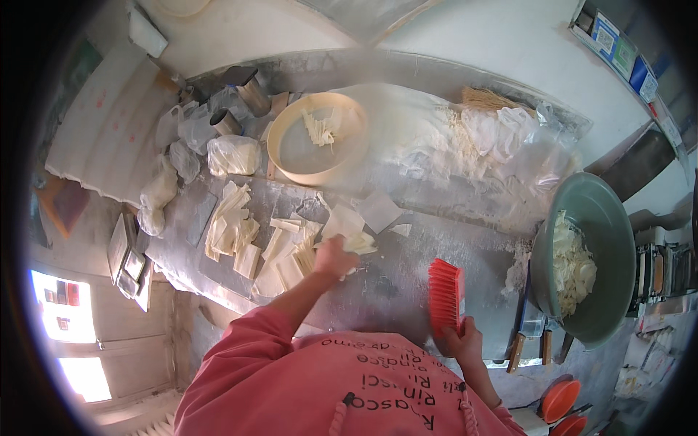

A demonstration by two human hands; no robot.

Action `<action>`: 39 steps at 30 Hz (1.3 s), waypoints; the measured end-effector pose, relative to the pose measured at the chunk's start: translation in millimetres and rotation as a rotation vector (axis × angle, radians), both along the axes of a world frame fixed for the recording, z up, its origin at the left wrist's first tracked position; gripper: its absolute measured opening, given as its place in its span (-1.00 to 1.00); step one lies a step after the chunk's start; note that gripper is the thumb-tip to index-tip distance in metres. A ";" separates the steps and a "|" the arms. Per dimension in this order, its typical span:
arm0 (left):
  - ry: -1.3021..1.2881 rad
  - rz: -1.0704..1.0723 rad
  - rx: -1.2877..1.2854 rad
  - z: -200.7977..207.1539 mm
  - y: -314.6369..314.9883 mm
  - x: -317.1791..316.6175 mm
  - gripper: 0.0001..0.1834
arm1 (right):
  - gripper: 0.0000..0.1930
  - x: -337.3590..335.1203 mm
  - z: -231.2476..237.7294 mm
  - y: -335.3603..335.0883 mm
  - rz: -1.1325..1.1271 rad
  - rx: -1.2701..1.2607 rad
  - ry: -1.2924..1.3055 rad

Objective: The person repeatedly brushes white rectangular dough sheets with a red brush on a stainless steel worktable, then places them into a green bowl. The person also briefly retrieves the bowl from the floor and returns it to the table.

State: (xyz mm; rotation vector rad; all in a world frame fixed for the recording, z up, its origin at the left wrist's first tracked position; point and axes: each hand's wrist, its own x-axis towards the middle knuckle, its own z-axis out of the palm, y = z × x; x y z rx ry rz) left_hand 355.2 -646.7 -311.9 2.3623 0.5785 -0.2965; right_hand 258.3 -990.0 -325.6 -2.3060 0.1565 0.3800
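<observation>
My left hand [336, 257] is closed over some pale dough pieces [361, 244] that stick out past its fingers, low over the metal worktop [392, 280]. Beside it lie stacks of cut dough sheets [291, 265], with another heap of dough strips [231, 221] farther left. Flat, squarish dough sheets [379, 211] rest just beyond the hand. In my right hand [465, 340] is a red-bristled brush [446, 294], its bristles pointing left, above the worktop's near part.
A round wooden sieve [320, 178] holding dough scraps stands at the back. Flour [414, 138] and clear plastic bags [502, 134] cover the back right. On the right, a green basin [618, 283] holds more dough scraps. Two knives [515, 352] lie by the near edge.
</observation>
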 end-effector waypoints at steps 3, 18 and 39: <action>-0.109 0.204 -0.032 30.0 47.5 35.8 -0.37 | -0.62 0.6 -2.4 -4.2 -0.038 -0.001 0.007; 0.162 -0.023 0.400 -38.3 47.1 45.2 -0.62 | -0.55 11.3 9.5 16.0 0.076 -0.039 0.074; -0.051 0.096 -1.050 16.3 -40.3 -41.5 -0.58 | -0.58 29.6 43.9 37.6 0.017 0.032 0.091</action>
